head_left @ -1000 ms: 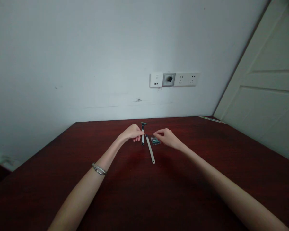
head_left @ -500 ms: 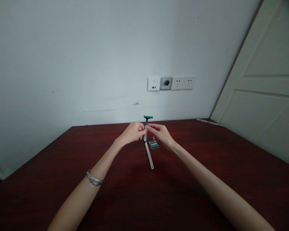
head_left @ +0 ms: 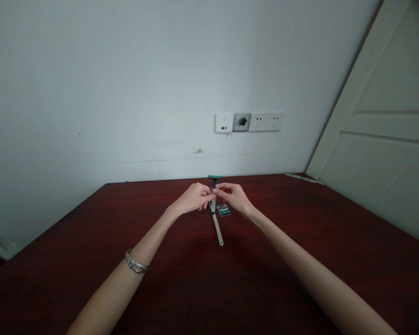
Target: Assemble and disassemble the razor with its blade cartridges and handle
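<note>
Both hands meet at a razor point(head_left: 213, 203) with a green-edged head and a pale handle, held upright above the table. My left hand point(head_left: 196, 196) pinches the handle from the left. From the right, thumb and fingers of my right hand point(head_left: 234, 195) close on it just below the head. A long pale stick-like handle point(head_left: 218, 230) with a hole at its near end lies below the razor; whether the two are joined I cannot tell. Close under my right hand, a small clear case point(head_left: 224, 211) with green-striped blade cartridges rests on the table.
The dark red wooden table point(head_left: 160, 284) reaches back to a white wall point(head_left: 91, 93). Wall sockets point(head_left: 265, 122) and a black plug point(head_left: 243, 121) sit above its back edge. A white panelled door point(head_left: 380, 139) leans in at the right. A printed strip point(head_left: 303, 178) lies at the back right.
The razor has come down a little, its head now lower against the table's back edge. Both hands have lowered slightly with it, still gripping. The case has stayed in place.
</note>
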The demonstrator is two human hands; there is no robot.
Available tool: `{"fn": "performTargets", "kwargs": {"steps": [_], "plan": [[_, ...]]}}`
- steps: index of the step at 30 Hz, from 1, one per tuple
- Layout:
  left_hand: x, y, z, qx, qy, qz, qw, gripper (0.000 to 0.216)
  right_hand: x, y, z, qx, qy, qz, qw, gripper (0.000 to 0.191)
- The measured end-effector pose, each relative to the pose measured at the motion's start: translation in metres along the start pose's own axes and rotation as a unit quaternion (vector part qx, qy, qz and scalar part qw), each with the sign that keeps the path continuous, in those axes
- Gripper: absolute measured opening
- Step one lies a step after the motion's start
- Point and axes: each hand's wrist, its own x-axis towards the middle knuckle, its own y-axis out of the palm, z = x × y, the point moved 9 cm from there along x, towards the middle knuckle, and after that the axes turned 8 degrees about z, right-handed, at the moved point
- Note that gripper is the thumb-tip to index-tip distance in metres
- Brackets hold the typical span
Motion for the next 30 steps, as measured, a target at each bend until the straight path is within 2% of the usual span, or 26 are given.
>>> {"fn": "performTargets", "kwargs": {"steps": [4,6,8,10,13,17,21,26,30], "plan": [[0.005,0.000,0.013,-0.015,-0.010,0.027,0.999,0.037,0.000,-0.004,-0.001,0.030,-0.023,-0.017,0.999,0.026],[0.007,-0.004,0.023,-0.038,-0.029,0.018,0.999,0.037,0.000,-0.002,-0.003,0.072,-0.022,-0.005,0.997,0.028],[0.010,-0.013,0.035,-0.093,-0.057,-0.021,0.994,0.035,-0.001,0.001,-0.003,0.104,-0.023,0.005,0.994,0.030],[0.013,-0.023,0.047,-0.187,-0.079,-0.080,0.976,0.031,-0.001,0.001,-0.003,0.121,-0.024,0.000,0.992,0.031],[0.019,-0.030,0.059,-0.376,-0.070,-0.140,0.913,0.029,-0.003,0.002,-0.004,0.151,-0.014,-0.012,0.988,0.034],[0.036,-0.015,0.056,-0.597,-0.048,-0.092,0.795,0.041,-0.006,0.008,-0.012,0.199,0.025,-0.015,0.979,0.037],[0.048,0.002,0.048,-0.703,-0.063,-0.058,0.706,0.057,-0.012,0.016,-0.019,0.208,0.052,-0.003,0.977,0.037],[0.053,0.017,0.040,-0.754,-0.067,-0.022,0.653,0.070,-0.017,0.029,-0.028,0.192,0.052,0.032,0.979,0.035],[0.050,0.022,0.036,-0.775,-0.071,-0.027,0.628,0.074,-0.020,0.033,-0.031,0.199,0.027,0.020,0.980,0.033]]}}
